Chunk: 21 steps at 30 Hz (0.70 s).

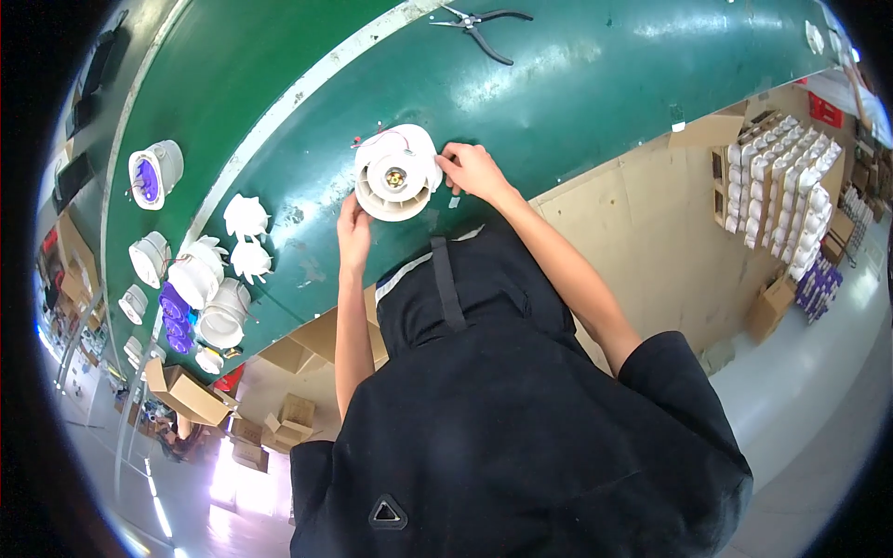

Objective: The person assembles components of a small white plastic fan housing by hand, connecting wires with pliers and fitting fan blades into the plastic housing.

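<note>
On the green bench in front of me lies a round white plastic fan housing (416,142), its ribbed opening facing up. In its centre is a white hub (379,176) with a small brass-coloured part (395,178). Thin red wires (379,136) run over the far edge. My left hand (353,231) grips the near left rim, fingers partly hidden by the housing. At the right side, my right hand (473,171) pinches the housing's edge with thumb and fingers.
Black-handled pliers (474,24) lie at the far side. Left on the bench are white fan wheels (246,216), white housings (223,314) and purple parts (175,316). A pale divider strip (279,110) crosses the bench. Stacked white parts (777,191) stand at right; cardboard boxes (191,395) at lower left.
</note>
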{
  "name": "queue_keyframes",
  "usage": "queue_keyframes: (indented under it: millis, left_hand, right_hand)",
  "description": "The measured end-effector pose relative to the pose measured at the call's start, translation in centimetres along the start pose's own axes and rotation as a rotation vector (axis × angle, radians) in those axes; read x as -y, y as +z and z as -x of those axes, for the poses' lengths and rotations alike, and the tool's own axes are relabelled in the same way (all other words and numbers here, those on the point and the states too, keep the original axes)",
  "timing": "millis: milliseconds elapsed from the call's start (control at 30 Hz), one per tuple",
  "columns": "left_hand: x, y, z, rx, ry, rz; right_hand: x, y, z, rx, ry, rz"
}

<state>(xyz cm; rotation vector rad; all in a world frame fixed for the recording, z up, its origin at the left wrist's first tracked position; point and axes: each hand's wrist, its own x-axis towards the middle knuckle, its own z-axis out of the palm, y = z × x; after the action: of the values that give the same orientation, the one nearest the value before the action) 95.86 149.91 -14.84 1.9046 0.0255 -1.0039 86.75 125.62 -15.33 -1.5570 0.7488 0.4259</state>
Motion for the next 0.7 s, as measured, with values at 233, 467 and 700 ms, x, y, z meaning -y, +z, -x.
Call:
queue_keyframes:
  millis: [233,467,700]
  left_hand:
    - [-2.8,6.9,-2.6,0.215,0.276,-0.142]
    - [-8.4,23.2,-6.1,0.428,0.421,-0.284]
    - [-15.3,37.8,-12.2,0.556,0.387,0.246]
  right_hand:
    - [-3.6,-4.6,3.2,-0.287,0.168,0.107]
    - [-10.3,-16.0,7.1,-0.588,0.248,-0.223]
    - [-12.9,-31.2,4.1,-0.839,0.154,-0.673]
